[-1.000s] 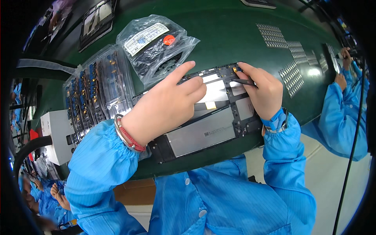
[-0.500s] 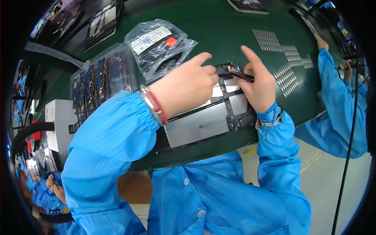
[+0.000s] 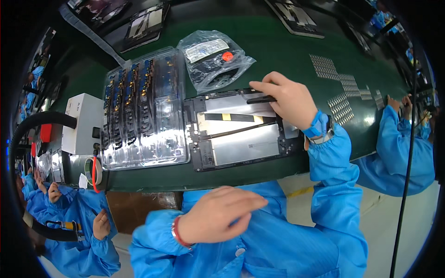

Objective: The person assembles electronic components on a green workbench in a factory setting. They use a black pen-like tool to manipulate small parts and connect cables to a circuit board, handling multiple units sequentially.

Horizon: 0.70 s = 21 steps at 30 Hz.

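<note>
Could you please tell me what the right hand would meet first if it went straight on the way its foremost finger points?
The right hand would probably meet the crumpled, clear plastic bag first, beyond the edge of the flat black-and-silver device; depth is unclear, so it might pass above.

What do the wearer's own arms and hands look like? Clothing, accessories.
Both arms: loose bright-blue sleeves, gathered at the cuffs. Both hands ungloved. Left hand: red bracelet at the wrist. Right hand: blue wristband, plus a silvery band beside it.
</note>
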Tool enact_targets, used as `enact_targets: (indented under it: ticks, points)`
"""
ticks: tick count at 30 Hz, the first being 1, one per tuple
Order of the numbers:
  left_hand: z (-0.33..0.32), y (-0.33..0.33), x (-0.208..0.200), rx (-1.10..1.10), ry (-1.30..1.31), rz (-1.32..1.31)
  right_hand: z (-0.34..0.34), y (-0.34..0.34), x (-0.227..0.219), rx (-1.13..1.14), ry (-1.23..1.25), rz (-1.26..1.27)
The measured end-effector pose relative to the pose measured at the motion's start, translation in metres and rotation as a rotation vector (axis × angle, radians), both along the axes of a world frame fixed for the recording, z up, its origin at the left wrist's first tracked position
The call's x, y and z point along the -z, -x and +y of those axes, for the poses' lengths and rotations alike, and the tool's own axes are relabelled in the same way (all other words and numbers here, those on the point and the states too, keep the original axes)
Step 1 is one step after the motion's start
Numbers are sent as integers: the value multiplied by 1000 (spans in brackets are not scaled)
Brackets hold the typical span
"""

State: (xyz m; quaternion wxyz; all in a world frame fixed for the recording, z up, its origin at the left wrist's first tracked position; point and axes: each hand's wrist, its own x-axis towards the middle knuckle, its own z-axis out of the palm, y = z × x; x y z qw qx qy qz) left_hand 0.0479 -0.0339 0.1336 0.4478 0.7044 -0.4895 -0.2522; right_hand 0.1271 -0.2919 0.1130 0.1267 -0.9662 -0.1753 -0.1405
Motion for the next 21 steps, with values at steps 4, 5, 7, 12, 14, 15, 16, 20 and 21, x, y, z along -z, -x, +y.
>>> enact_targets:
  ticks: [4, 5, 7, 12, 14, 15, 16, 20, 21]
  points:
    - [7, 18, 46, -223, 172, 1047, 10, -11, 16, -72, 40, 42]
    - [5, 18, 48, -267, 191, 1234, 11, -11, 16, -82, 69, 41]
    - [4, 21, 54, -328, 297, 1513, 14, -10, 17, -102, 107, 6]
    - [1, 21, 73, -401, 633, 1723, 24, -11, 15, -117, 302, -61]
    - [-4, 24, 73, -432, 704, 1712, 23, -13, 15, -129, 222, -33]
    - [-5, 25, 74, -446, 740, 1707, 23, -13, 13, -136, 182, -18]
    - [-6, 25, 82, -435, 767, 1734, 20, -12, 10, -145, 187, 19]
    - [-5, 27, 91, -429, 795, 1748, 21, 3, -6, -149, 209, 176]
    - [-5, 26, 86, -435, 782, 1730, 23, 3, -10, -147, 221, 195]
